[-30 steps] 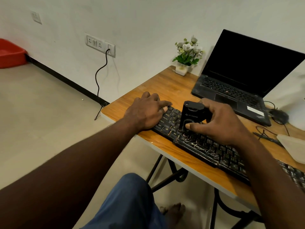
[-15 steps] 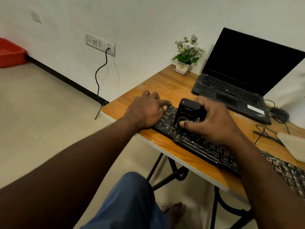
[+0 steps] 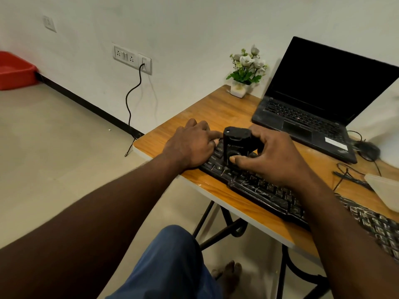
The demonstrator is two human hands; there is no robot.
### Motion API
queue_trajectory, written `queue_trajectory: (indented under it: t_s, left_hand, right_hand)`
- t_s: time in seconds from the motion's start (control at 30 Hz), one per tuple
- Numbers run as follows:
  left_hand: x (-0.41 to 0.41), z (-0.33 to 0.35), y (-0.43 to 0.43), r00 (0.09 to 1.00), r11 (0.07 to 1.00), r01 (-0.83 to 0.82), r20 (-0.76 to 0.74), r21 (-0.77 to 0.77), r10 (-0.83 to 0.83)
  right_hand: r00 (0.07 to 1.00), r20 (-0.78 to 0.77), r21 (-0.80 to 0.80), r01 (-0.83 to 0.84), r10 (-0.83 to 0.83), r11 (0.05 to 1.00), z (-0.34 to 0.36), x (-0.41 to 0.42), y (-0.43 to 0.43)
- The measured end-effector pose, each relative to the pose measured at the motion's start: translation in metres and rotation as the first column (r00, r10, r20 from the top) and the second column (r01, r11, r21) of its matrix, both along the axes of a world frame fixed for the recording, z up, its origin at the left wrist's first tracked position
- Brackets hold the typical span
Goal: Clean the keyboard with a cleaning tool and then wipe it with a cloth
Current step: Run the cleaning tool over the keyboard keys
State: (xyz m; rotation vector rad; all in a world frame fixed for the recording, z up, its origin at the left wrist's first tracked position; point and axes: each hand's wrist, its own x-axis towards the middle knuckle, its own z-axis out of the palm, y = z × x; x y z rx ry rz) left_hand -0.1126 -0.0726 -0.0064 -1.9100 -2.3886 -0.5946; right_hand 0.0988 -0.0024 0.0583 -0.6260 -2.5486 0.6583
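A black keyboard (image 3: 265, 194) lies along the front edge of the wooden table (image 3: 218, 108), running off to the right. My right hand (image 3: 272, 156) grips a small black cleaning tool (image 3: 234, 145) that stands upright on the keys near the keyboard's left end. My left hand (image 3: 192, 144) rests flat, palm down, on the keyboard's left end, fingers touching the keys beside the tool. A pale cloth (image 3: 383, 188) lies at the right, behind the keyboard.
An open black laptop (image 3: 313, 108) sits at the back right, a small white flower pot (image 3: 246, 70) at the back corner. A black mouse (image 3: 367, 149) and cables (image 3: 345, 175) lie right of the laptop. A wall cable (image 3: 131, 98) hangs left of the table.
My right hand has slid the cleaning tool leftward along the keys, closer to my left hand. The left hand has stayed on the keyboard's left end.
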Motion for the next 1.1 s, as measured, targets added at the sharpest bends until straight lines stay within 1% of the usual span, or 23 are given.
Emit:
queue_trajectory:
  t_s: [0.07,0.13,0.2,0.23,0.33,0.37,0.47,0.5,0.57,0.6,0.7,0.77,0.83,0.93,0.97,1.0,1.07,1.1]
  left_hand:
    - [0.001,0.001,-0.001,1.0,1.0,0.004,-0.012,-0.005,-0.004]
    - [0.001,0.002,-0.002,1.0,1.0,0.002,-0.014,-0.002,-0.002]
    - [0.0,0.002,-0.002,1.0,1.0,-0.003,0.0,0.0,0.003]
    - [0.0,0.002,-0.002,1.0,1.0,-0.004,0.002,-0.001,0.004]
    - [0.001,0.002,-0.004,1.0,1.0,0.012,-0.024,-0.006,-0.012]
    - [0.001,0.002,-0.004,1.0,1.0,0.011,-0.03,-0.002,-0.011]
    - [0.001,0.003,-0.003,1.0,1.0,-0.013,-0.002,-0.004,0.013]
    - [0.002,0.004,-0.003,1.0,1.0,-0.013,0.001,-0.009,0.013]
    - [0.002,0.004,-0.003,1.0,1.0,0.0,-0.011,-0.022,0.0]
    - [0.001,0.004,-0.003,1.0,1.0,0.004,-0.014,-0.025,-0.004]
    - [0.0,0.004,-0.002,1.0,1.0,-0.001,-0.015,-0.023,0.001]
    - [0.0,0.003,-0.001,1.0,1.0,-0.003,-0.023,-0.016,0.002]
    - [0.0,0.002,-0.001,1.0,1.0,-0.008,-0.006,-0.003,0.008]
    - [0.0,0.0,0.002,1.0,1.0,-0.011,0.012,0.004,0.011]
    - [-0.001,0.0,0.003,1.0,1.0,-0.01,0.015,0.001,0.01]
    - [-0.001,0.0,0.003,1.0,1.0,-0.008,0.015,0.0,0.008]
    - [-0.002,-0.001,0.003,1.0,1.0,-0.009,0.01,0.001,0.009]
    - [-0.002,-0.001,0.003,1.0,1.0,-0.01,0.007,0.003,0.01]
  right_hand:
    - [0.998,0.025,-0.068,-0.05,0.052,0.996,0.0,-0.001,-0.004]
    - [0.996,0.025,-0.087,-0.082,0.085,0.993,0.0,-0.001,-0.005]
    - [1.0,0.013,-0.031,-0.015,0.016,0.999,0.0,-0.002,-0.005]
    - [1.0,0.019,-0.029,0.004,-0.004,1.0,0.0,-0.002,-0.005]
    - [0.993,0.057,-0.128,-0.09,0.098,0.988,0.002,-0.002,-0.008]
    - [0.993,0.053,-0.13,-0.102,0.11,0.986,0.003,-0.001,-0.008]
    - [1.0,0.0,-0.055,-0.029,0.029,0.998,0.0,-0.001,-0.01]
    - [0.999,0.006,-0.08,-0.038,0.039,0.996,0.0,0.0,-0.011]
    - [0.992,0.056,-0.16,-0.103,0.113,0.982,0.003,0.005,-0.015]
    - [0.99,0.061,-0.155,-0.119,0.13,0.981,0.003,0.006,-0.018]
    - [0.997,-0.014,-0.024,-0.081,0.081,0.996,-0.002,0.007,-0.027]
    - [0.995,-0.007,0.031,-0.098,0.098,0.995,-0.005,0.01,-0.036]
    - [0.994,0.055,0.056,-0.096,0.093,0.994,-0.003,0.02,-0.039]
    - [0.981,0.187,0.018,-0.06,0.055,0.998,0.012,0.045,-0.033]
    - [0.977,0.212,0.035,-0.045,0.036,0.998,0.015,0.051,-0.031]
    - [0.979,0.206,0.064,-0.022,0.008,0.998,0.017,0.054,-0.03]
    - [0.993,0.118,0.107,0.009,-0.022,0.994,0.013,0.05,-0.035]
    - [0.997,0.071,0.117,-0.003,-0.006,0.993,0.008,0.045,-0.039]
